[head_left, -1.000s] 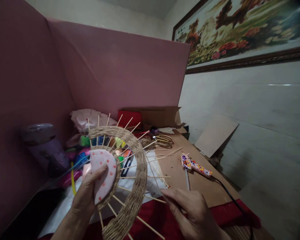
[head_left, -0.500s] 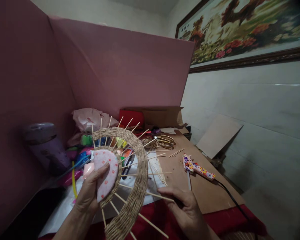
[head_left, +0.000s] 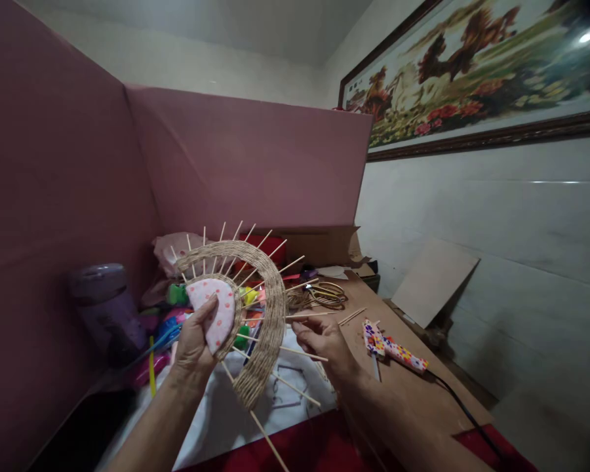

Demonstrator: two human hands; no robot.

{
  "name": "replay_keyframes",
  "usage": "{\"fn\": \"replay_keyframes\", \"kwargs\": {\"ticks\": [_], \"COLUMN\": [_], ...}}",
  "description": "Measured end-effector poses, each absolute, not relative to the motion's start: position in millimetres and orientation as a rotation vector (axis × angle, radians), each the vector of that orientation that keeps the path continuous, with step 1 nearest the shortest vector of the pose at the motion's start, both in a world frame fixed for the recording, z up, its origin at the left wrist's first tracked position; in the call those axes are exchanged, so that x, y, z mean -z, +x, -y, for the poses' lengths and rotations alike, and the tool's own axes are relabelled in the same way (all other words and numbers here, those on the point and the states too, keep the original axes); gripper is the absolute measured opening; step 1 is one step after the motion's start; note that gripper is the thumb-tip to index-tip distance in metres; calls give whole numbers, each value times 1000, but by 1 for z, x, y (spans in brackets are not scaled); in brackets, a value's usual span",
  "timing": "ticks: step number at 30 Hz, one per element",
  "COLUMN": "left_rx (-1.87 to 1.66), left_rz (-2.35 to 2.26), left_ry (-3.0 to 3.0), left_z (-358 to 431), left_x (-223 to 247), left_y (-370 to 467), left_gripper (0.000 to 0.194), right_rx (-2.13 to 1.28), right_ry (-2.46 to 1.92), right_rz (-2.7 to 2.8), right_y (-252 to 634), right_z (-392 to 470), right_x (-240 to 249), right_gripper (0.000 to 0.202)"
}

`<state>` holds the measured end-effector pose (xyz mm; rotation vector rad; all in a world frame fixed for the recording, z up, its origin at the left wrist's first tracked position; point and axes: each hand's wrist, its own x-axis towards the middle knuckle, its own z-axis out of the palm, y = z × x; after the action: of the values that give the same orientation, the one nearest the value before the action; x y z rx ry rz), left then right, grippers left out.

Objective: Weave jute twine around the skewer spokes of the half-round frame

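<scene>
A half-round frame of thin wooden sticks with a woven band of twisted cord (head_left: 275,298) is held up in front of me. Its inner piece is a white half-disc with pink-red dots (head_left: 223,296), edged in the same cord. My left hand (head_left: 196,341) grips this half-disc, thumb on its face and the other fingers hidden behind. At the right side of the band, my right hand (head_left: 322,337) pinches one of the thin wooden sticks (head_left: 299,317) that stick out past the cord. Other stick ends fan out around the outer edge.
A flower-patterned glue gun (head_left: 393,347) with a black cable lies on brown cardboard (head_left: 423,403). Gold-handled scissors (head_left: 329,295) and loose sticks (head_left: 353,316) lie behind my right hand. A purple-lidded container (head_left: 105,314) stands left. Pink panels (head_left: 250,157) close off the back.
My right hand has moved up and left, from a lower stick to a higher one. The frame sits slightly turned and farther off in my left hand; the camera view has tilted up.
</scene>
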<state>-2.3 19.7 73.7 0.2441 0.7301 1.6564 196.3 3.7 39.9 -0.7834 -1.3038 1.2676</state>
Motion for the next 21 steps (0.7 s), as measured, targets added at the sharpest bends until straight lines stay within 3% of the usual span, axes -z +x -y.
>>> {"fn": "replay_keyframes", "kwargs": {"ticks": [7,21], "left_rx": [-1622,-1621], "left_rz": [-676,-804], "left_ry": [188,182], "left_z": [-18,-19], "left_x": [-36,-26], "left_y": [-10,-8], "left_gripper": [31,24], "right_rx": [-1389,-1383], "right_ry": [-864,-847], "right_rz": [1226,1188], "right_y": [182,194], "right_z": [-2,-9], "right_x": [-19,3], "right_gripper": [26,30]}}
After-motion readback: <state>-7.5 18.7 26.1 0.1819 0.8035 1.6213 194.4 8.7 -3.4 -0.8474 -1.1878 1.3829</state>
